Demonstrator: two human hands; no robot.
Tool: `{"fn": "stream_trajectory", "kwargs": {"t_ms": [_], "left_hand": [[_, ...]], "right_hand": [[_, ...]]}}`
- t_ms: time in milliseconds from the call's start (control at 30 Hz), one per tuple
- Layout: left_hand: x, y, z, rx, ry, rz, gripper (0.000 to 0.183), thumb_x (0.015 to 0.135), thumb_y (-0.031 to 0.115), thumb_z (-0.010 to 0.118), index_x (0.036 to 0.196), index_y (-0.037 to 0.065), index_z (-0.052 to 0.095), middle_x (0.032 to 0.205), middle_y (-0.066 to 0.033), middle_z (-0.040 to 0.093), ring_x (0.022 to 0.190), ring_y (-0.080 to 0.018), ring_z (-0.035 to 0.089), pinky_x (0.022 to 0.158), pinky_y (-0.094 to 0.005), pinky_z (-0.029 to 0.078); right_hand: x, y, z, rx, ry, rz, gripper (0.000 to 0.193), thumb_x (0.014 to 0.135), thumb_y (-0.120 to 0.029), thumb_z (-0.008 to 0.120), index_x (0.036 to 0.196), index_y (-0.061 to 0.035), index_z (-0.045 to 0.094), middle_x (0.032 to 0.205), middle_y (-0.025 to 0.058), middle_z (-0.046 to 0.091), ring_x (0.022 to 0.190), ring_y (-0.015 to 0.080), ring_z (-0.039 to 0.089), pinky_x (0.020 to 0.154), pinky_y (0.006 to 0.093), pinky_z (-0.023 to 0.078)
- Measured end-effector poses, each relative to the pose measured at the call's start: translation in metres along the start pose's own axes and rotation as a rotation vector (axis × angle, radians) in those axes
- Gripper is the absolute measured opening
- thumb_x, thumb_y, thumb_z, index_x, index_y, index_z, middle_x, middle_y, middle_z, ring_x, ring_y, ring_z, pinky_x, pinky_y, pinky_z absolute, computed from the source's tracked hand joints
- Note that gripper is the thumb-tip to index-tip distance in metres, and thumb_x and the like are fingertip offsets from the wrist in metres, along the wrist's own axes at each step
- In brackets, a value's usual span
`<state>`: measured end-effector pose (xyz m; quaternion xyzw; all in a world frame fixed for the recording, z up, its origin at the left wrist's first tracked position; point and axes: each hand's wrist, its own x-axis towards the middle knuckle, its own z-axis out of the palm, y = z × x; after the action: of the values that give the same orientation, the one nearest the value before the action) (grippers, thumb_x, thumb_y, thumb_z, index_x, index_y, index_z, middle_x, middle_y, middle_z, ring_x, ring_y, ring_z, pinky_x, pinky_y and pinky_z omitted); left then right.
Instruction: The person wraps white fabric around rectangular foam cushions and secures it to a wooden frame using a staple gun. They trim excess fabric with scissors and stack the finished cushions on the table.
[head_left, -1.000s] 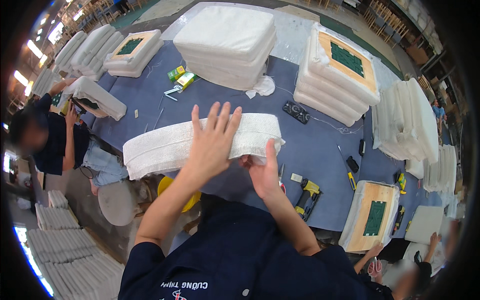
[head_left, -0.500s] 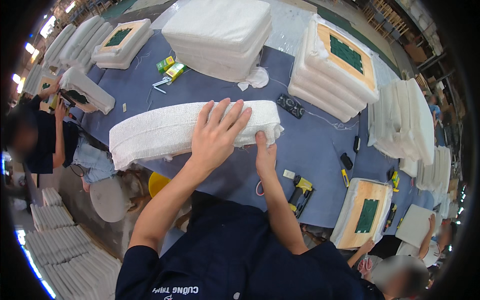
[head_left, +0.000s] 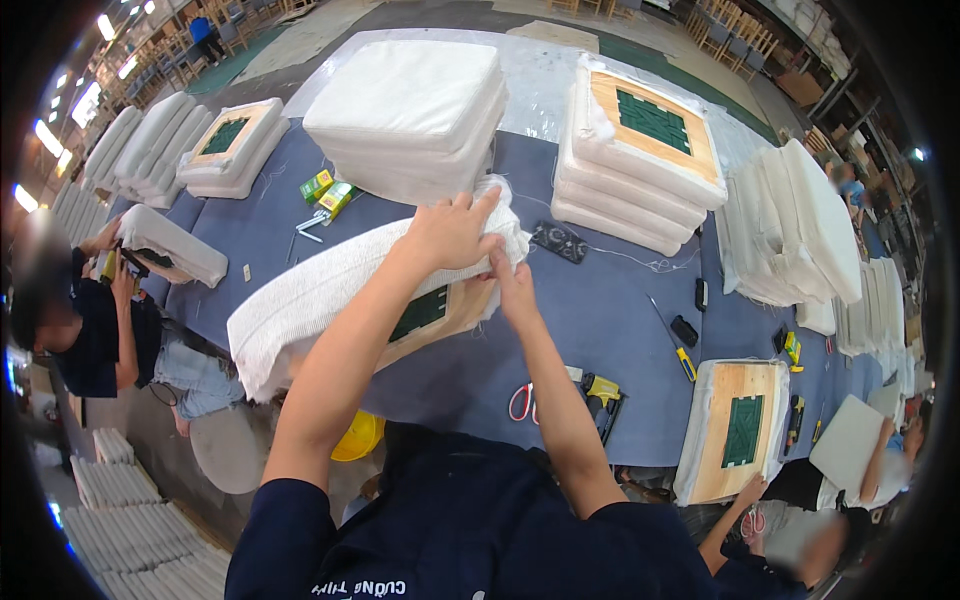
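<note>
A white fabric-covered seat cushion stands tilted on its edge on the blue-grey table in front of me. Its wooden base and part of the green webbing show on the side toward me. My left hand grips the cushion's right end from above, fingers over the fabric. Close beside it, my right hand holds the fabric edge at the same corner, thumb up. The right fingertips are partly hidden behind the cushion. Red-handled scissors lie near my right forearm, next to a yellow-and-black staple gun.
Stacks of white cushions and upturned cushions stand along the far side. A dark patterned phone-like object, small green-yellow boxes and a yellow-handled pointed tool lie about. Co-workers handle cushions at left and lower right.
The cushion has tipped so its wooden underside and webbing now show. My left hand has moved up and right to its end, close to my right hand. The view has shifted somewhat.
</note>
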<state>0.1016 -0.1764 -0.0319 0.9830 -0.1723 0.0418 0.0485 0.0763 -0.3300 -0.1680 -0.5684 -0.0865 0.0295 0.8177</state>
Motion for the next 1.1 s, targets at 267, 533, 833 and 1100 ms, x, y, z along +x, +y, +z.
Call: {"fn": "stream_trajectory", "kwargs": {"t_ms": [267,533,833,1100], "left_hand": [[0.022,0.015,0.012,0.100,0.092,-0.174,0.073,0.104,0.055,0.064,0.165,0.021,0.045,0.126,-0.0199,0.070,0.110,-0.0408,0.072,0.092,-0.0606,0.054],[0.011,-0.013,0.014,0.055,0.124,-0.182,0.080,0.099,0.055,0.072,0.166,0.021,0.043,0.125,-0.0199,0.069,0.110,-0.0415,0.071,0.087,-0.0598,0.055],[0.003,0.006,0.010,0.099,0.151,-0.157,0.086,0.095,0.054,0.077,0.165,0.020,0.042,0.123,-0.0183,0.068,0.109,-0.0399,0.071,0.084,-0.0561,0.054],[-0.014,0.010,0.004,0.118,0.107,-0.156,0.089,0.093,0.054,0.079,0.166,0.020,0.041,0.123,-0.0185,0.068,0.110,-0.0395,0.071,0.083,-0.0558,0.054]], "right_hand": [[0.008,0.005,-0.027,-0.506,0.143,0.078,0.037,0.110,-0.033,0.065,0.126,0.0002,0.068,0.099,0.0122,0.079,0.095,0.0231,0.078,0.082,0.0363,0.058],[-0.232,0.086,-0.159,-1.339,1.009,0.713,0.104,0.082,-0.034,0.084,0.167,-0.0099,0.029,0.144,0.0258,0.054,0.136,0.0509,0.048,0.107,0.0639,0.049],[-0.254,0.101,-0.233,-0.841,0.958,0.739,0.100,0.078,-0.034,0.086,0.154,0.0038,0.034,0.141,0.0313,0.062,0.132,0.0449,0.063,0.115,0.0494,0.048],[-0.113,-0.087,-0.075,-0.334,0.292,0.242,0.021,0.094,-0.011,0.076,0.110,0.0020,0.073,0.085,0.0047,0.071,0.076,0.0127,0.067,0.070,0.0309,0.055]]}}
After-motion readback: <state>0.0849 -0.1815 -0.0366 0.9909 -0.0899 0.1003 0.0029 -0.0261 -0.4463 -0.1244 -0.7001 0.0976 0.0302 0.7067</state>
